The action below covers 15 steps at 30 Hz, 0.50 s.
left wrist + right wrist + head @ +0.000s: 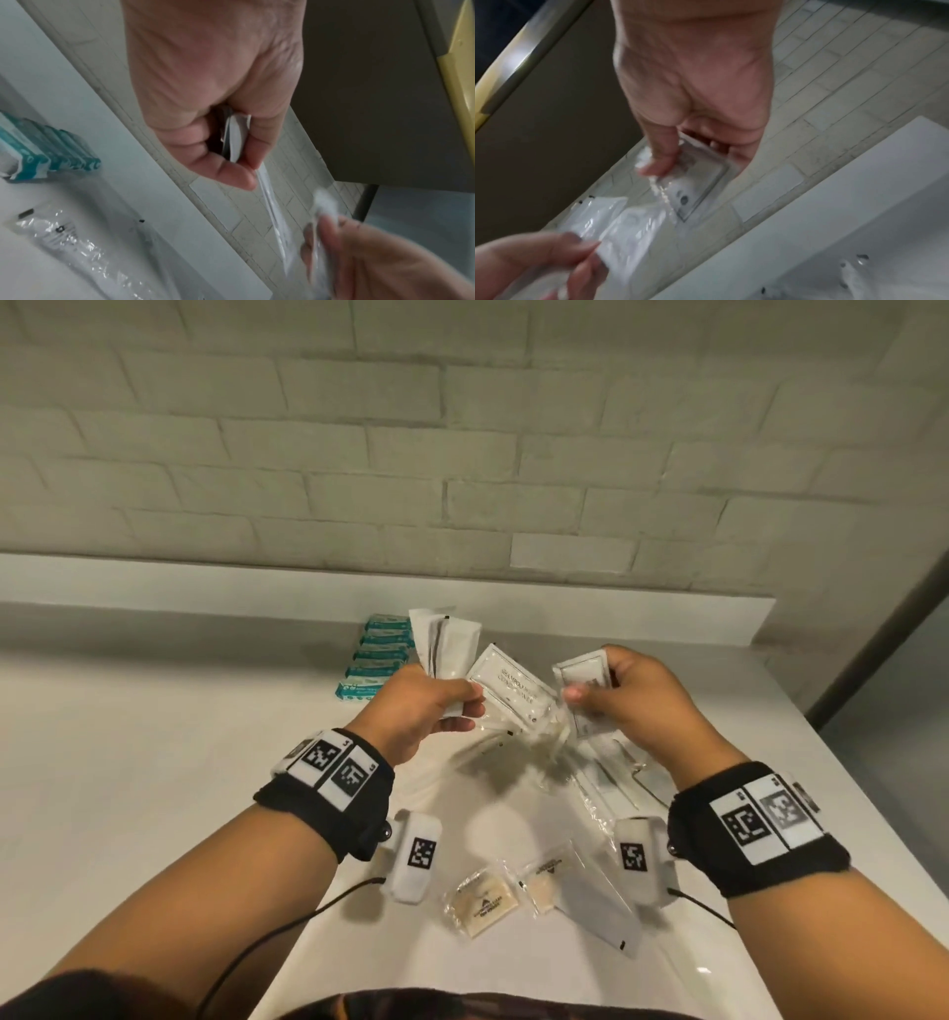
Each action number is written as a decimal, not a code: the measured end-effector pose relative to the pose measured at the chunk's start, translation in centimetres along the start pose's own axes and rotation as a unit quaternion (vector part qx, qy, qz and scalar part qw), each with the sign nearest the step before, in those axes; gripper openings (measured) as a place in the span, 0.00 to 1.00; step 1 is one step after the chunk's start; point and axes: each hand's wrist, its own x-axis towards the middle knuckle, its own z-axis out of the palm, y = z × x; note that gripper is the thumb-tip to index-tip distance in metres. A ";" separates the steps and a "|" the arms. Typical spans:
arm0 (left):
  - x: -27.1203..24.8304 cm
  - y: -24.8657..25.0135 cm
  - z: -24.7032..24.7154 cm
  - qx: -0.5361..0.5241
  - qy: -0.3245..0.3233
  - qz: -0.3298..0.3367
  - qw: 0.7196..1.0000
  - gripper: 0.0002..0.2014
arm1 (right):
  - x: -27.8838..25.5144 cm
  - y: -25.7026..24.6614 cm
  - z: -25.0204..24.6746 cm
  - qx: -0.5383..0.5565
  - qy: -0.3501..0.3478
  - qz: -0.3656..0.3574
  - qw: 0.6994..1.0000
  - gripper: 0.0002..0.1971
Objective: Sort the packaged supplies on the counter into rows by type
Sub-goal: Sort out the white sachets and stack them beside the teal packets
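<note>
Above the counter (pixel 154 762), light, limp, slippery white sachets (pixel 506 685) are pinched by the left hand (pixel 421 711) and a printed packet (pixel 585 683) by the right hand (pixel 647 701), best gripped at sealed edges.

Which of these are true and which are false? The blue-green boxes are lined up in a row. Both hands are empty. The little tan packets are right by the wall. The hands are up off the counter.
1. The blue-green boxes are lined up in a row. True: they sit side by side near the back of the counter.
2. Both hands are empty. False: the left hand grips a fan of white packets, and the right hand pinches a small white packet.
3. The little tan packets are right by the wall. False: they lie at the near edge of the counter, close to the person.
4. The hands are up off the counter. True: both are raised above the loose clear wrappers.
</note>
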 end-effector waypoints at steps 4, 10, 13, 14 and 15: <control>-0.6 0.1 1.4 -0.003 -0.071 -0.013 0.997 0.02 | 0.4 -1.1 1.4 -0.026 -0.139 0.006 0.990 0.09; -0.9 0.0 1.2 -0.149 -0.105 -0.070 0.981 0.13 | 0.9 0.4 2.8 0.107 -0.006 0.047 0.993 0.30; -1.2 -0.6 0.9 -0.112 -0.100 -0.046 0.988 0.13 | 0.7 -0.2 3.0 0.267 -0.058 0.063 0.960 0.20; -1.2 -0.8 1.1 -0.101 -0.104 -0.040 0.989 0.12 | 0.7 -0.5 3.3 0.261 -0.072 0.059 0.961 0.17; -1.3 -0.8 1.3 -0.098 -0.109 -0.038 0.989 0.11 | 0.7 -0.7 3.6 0.245 -0.069 0.050 0.966 0.15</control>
